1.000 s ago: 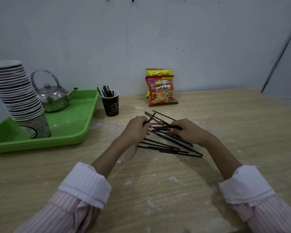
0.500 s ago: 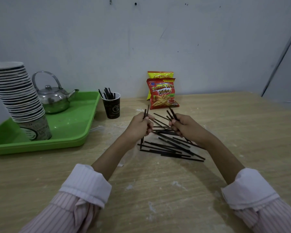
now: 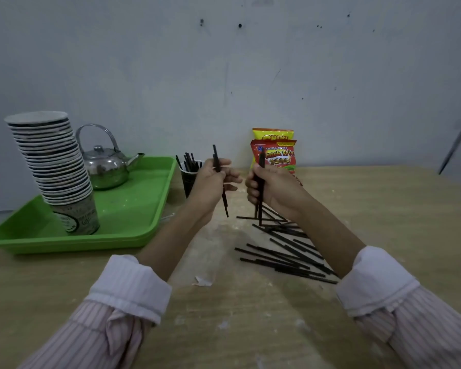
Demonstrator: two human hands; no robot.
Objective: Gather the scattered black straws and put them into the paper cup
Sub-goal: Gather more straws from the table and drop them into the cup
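Observation:
Several black straws (image 3: pixel 285 251) lie scattered on the wooden table, right of centre. My left hand (image 3: pixel 210 183) is raised above the table and grips a couple of straws upright (image 3: pixel 215 158). My right hand (image 3: pixel 274 189) is lifted too and holds a few straws (image 3: pixel 261 159) nearly vertical, their lower ends just above the pile. The dark paper cup (image 3: pixel 188 179) stands behind my left hand, partly hidden by it, with several straws sticking out of its top.
A green tray (image 3: pixel 133 209) at the left carries a tall stack of paper cups (image 3: pixel 56 166) and a metal kettle (image 3: pixel 105 166). Two snack bags (image 3: pixel 273 150) lean on the wall behind my right hand. A paper scrap (image 3: pixel 202 280) lies near the front.
Both hands have risen from the pile, each lifting straws and turning them upright. The left hand has moved closer to the cup.

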